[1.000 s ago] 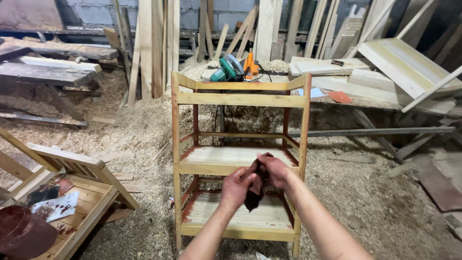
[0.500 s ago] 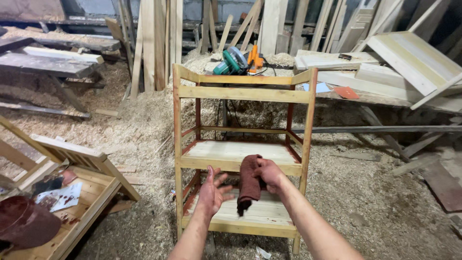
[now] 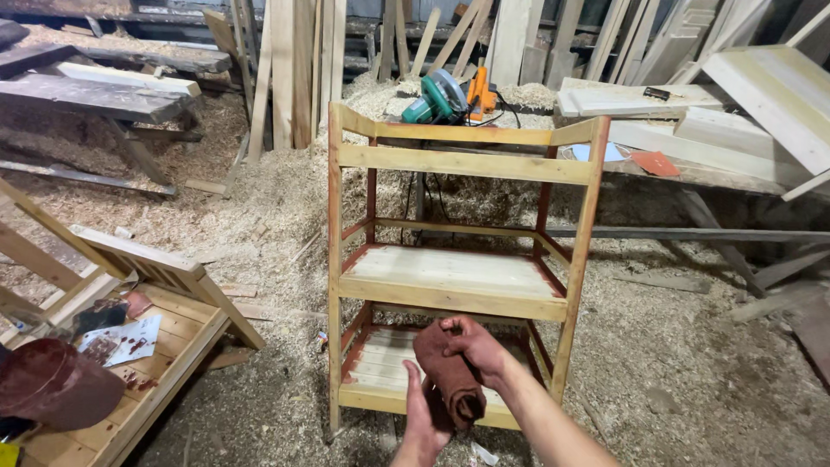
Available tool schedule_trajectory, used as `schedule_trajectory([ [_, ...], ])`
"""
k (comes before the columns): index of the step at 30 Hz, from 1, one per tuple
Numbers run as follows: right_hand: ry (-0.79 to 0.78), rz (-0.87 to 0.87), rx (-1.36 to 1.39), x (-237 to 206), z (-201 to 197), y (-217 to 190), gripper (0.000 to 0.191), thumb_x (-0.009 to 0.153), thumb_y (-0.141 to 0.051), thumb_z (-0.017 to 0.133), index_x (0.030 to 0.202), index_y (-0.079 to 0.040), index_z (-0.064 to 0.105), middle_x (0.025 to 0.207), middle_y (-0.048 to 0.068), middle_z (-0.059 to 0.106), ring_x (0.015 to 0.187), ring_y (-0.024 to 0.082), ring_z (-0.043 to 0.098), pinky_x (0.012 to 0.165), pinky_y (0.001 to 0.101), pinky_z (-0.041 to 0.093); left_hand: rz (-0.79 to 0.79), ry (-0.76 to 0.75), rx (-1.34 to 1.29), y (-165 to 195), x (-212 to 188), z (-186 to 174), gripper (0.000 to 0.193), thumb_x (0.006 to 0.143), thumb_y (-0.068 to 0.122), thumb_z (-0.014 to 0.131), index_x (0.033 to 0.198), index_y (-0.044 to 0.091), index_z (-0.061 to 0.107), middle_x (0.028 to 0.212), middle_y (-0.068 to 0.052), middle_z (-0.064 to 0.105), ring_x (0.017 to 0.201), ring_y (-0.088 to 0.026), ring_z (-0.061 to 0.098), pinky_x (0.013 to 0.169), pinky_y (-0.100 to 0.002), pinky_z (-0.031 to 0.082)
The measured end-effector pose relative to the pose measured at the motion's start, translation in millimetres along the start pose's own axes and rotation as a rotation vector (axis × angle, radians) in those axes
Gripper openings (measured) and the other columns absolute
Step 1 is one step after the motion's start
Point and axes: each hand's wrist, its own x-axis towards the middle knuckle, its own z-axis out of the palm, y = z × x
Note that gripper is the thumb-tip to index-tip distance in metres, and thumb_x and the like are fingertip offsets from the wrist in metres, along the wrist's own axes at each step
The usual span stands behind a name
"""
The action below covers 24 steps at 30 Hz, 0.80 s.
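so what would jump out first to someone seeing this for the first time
The tall wooden shelf rack standing in the middle on a sawdust-covered floor, its inner edges stained red. Just in front of its lower shelf, both hands hold a dark red-brown cloth, right hand on top, left hand beneath. Behind the rack sits a green circular saw.

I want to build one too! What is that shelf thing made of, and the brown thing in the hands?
The shelf rack looks like pale bare wood with grain lines, and some inner edges carry reddish stain. The brown rag seems to be soft cloth, because it folds and droops between the right hand and left hand.
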Motion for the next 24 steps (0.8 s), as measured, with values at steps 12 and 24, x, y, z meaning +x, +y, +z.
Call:
schedule_trajectory([
  [12,0.420,-0.059,-1.252,41.4,27.8,45.5,0.069,0.086,-0.047,0.076,0.143,-0.020,0.046,0.142,0.016,0.057,0.129,0.038,0.054,0.099,0.0540,0.047,0.095,0.021,0.217,70.1,47.1,-22.0,0.064,0.091,0.033,0.067,0.147,0.013,0.043,0.135,-0.015,0.063,0.125,-0.038,0.063,0.104,-0.058,0.055],
  [24,0.156,0.203,-0.248,115.9,61.0,107.1,0.078,0.088,-0.043,0.075,0.152,-0.022,0.037,0.133,0.007,0.068,0.118,0.023,0.070,0.098,0.0405,0.058,0.010,-0.099,0.537,120.1,96.0,-77.5,0.095,0.089,0.073,0.049,0.160,0.012,0.035,0.162,-0.008,0.048,0.141,-0.027,0.052,0.117,-0.047,0.041],
])
